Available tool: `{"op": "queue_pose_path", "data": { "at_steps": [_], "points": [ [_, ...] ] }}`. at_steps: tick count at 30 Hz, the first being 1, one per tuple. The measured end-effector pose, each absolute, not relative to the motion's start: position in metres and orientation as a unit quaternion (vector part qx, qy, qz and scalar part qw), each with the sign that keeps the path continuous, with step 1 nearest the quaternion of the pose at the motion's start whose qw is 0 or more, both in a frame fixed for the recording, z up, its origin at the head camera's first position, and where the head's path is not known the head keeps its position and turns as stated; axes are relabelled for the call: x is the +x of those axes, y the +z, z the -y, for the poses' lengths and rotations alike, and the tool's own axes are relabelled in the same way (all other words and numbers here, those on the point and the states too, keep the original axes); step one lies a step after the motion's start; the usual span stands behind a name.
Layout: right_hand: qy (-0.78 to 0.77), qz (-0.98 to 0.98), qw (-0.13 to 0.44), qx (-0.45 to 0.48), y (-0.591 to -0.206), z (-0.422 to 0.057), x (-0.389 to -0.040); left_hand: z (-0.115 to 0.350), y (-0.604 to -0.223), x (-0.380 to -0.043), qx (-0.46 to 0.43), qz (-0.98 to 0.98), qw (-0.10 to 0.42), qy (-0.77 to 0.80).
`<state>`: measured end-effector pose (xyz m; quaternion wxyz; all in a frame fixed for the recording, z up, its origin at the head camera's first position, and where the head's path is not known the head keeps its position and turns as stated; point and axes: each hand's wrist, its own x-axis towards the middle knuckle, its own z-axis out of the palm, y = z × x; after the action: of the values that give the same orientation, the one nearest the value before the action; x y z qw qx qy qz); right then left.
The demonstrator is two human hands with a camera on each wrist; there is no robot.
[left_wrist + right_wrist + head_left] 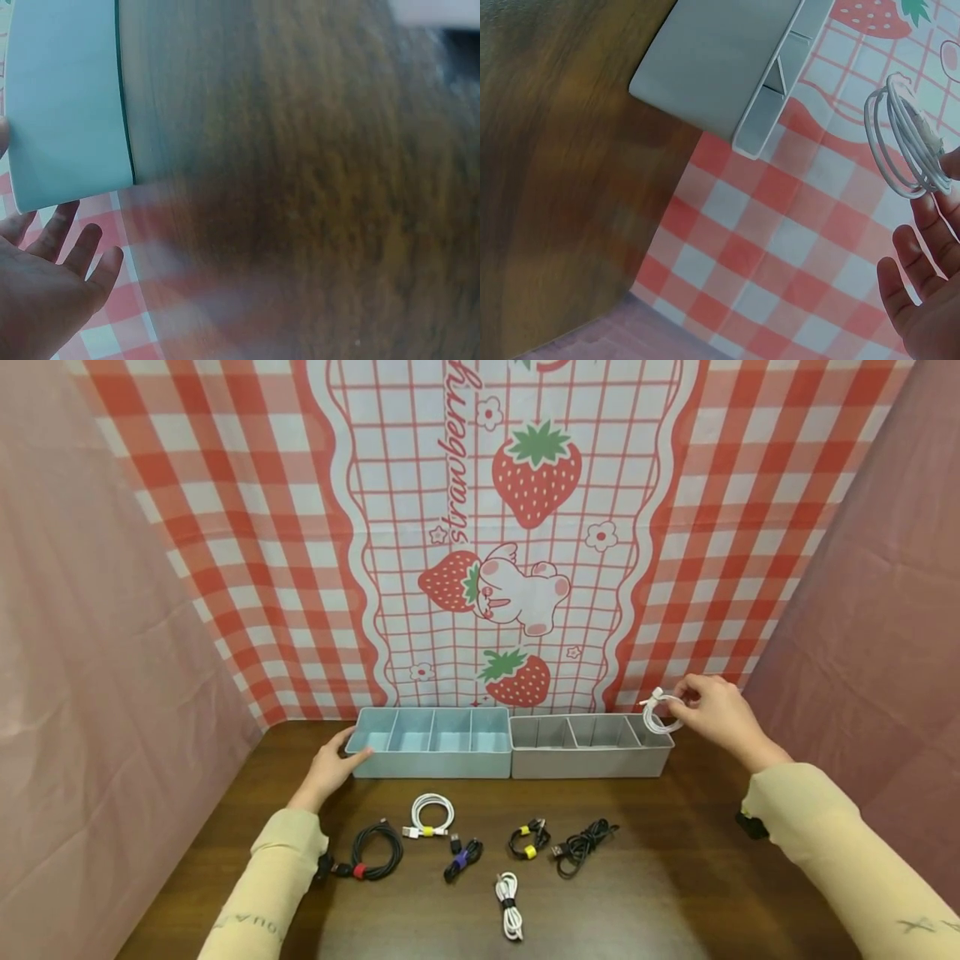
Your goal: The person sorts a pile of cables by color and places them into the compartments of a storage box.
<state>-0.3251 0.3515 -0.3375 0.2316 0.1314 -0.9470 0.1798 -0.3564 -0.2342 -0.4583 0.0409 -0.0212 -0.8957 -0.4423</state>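
My right hand (716, 714) pinches a coiled white cable (660, 714) between thumb and fingertips. The coil hangs over the right end of the grey divided box (588, 762); in the right wrist view the white coil (907, 142) is held up beside that box, with the other fingers spread below. At the far left, my left hand (332, 768) grips the end of the light blue divided box (431, 766), its thumb across the front corner. In the left wrist view, the fingers (90, 238) lie along the end wall of the blue box (67, 105).
Several coiled cables lie in front of the boxes: black with red tie (378, 852), white with yellow tie (432, 812), black with purple tie (463, 860), black with yellow tie (530, 841), plain black (585, 846), white with black tie (508, 906). A checked cloth (292, 635) hangs behind.
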Motion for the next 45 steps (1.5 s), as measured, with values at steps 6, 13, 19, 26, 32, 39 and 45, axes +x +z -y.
{"op": "queue_pose_path", "data": {
  "at_steps": [6,13,19,26,32,39,45],
  "points": [
    [0.181,0.946,0.242,0.116,-0.341,-0.35,-0.331,0.233,-0.456,-0.357,-0.018,0.898,0.04,-0.438],
    [0.181,0.946,0.249,0.098,-0.352,-0.352,-0.338,0.232,-0.457,-0.356,-0.018,0.899,0.035,-0.436],
    [0.188,0.945,0.251,0.093,-0.364,-0.353,-0.343,0.233,-0.459,-0.355,-0.018,0.898,0.039,-0.437],
    [0.186,0.944,0.261,0.08,-0.378,-0.355,-0.346,0.233,-0.457,-0.355,-0.012,0.896,0.037,-0.443],
    [0.177,0.946,0.261,0.073,-0.386,-0.356,-0.348,0.232,-0.456,-0.355,-0.016,0.894,0.037,-0.446],
    [0.166,0.951,0.254,0.062,-0.393,-0.356,-0.351,0.233,-0.458,-0.355,-0.023,0.896,0.036,-0.442],
    [0.145,0.953,0.259,0.064,-0.402,-0.355,-0.357,0.233,-0.456,-0.353,-0.022,0.896,0.037,-0.443]
  ]
}}
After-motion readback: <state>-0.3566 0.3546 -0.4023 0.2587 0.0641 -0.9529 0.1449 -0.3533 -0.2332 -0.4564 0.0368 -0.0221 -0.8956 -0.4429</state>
